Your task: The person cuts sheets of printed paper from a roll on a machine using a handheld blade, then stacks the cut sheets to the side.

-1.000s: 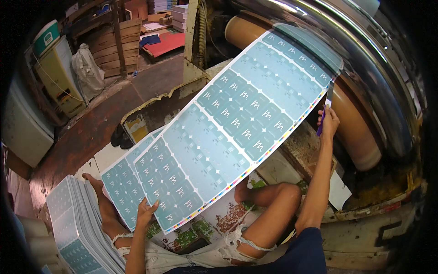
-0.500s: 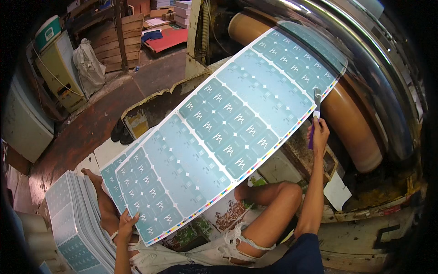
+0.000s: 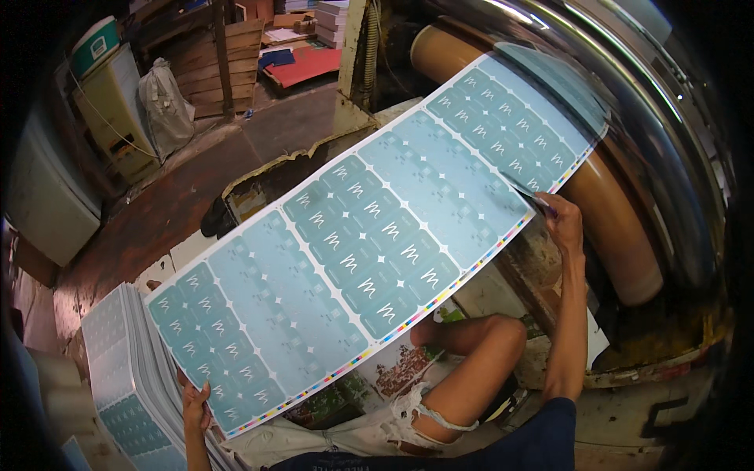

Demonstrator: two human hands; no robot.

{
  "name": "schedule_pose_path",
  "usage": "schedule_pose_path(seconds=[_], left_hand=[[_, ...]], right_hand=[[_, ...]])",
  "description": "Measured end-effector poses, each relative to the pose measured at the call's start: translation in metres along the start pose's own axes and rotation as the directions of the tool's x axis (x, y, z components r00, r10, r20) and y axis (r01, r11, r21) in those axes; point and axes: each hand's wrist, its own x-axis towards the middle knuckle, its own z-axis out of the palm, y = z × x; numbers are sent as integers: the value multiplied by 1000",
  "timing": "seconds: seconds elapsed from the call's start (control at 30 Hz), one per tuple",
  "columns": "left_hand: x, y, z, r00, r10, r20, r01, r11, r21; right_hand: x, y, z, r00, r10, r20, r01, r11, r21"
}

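A long teal printed sheet [image 3: 369,235], covered in rows of small white marks with a colour strip along its near edge, stretches diagonally across the view. My right hand [image 3: 561,220] grips the sheet's near edge at the upper right, beside a brown roller [image 3: 620,228]. My left hand [image 3: 195,404] pinches the sheet's lower left corner, just above a stack of similar teal sheets [image 3: 126,369]. My bent knee [image 3: 487,345] shows under the sheet.
A large shiny metal drum [image 3: 667,118] curves along the right. Wooden crates [image 3: 228,47], a tied bag [image 3: 165,106], a white cabinet [image 3: 39,196] and a red board [image 3: 306,67] stand on the brown floor at the back left. Printed paper [image 3: 393,373] lies over my lap.
The sheet has slid down and to the left off the roller. My right hand came lower with its edge, and my left hand dropped toward the stack.
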Motion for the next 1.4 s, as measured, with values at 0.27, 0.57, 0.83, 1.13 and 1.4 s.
schedule_pose_path(seconds=[0.27, 0.57, 0.83, 1.13, 1.4], left_hand=[[4, 18, -58, 996, 28, -81, -16, 988, 153], [25, -17, -144, 985, 4, -171, 37, 971, 236], [100, -21, -78, 991, -69, -116, 96, 965, 243], [155, -44, 6, 959, -76, -275, 201, 864, 463], [153, -61, 125, 895, 388, -219, 256, -45, 966]], right_hand=[[24, -45, -23, 967, 178, 180, -203, 971, 129], [29, -38, -10, 966, 159, 203, -181, 979, 93], [16, -79, 4, 933, 264, 245, -301, 945, 127], [7, -111, 25, 872, 330, 361, -423, 880, 217], [4, -121, 19, 767, 346, 541, -528, 818, 226]])
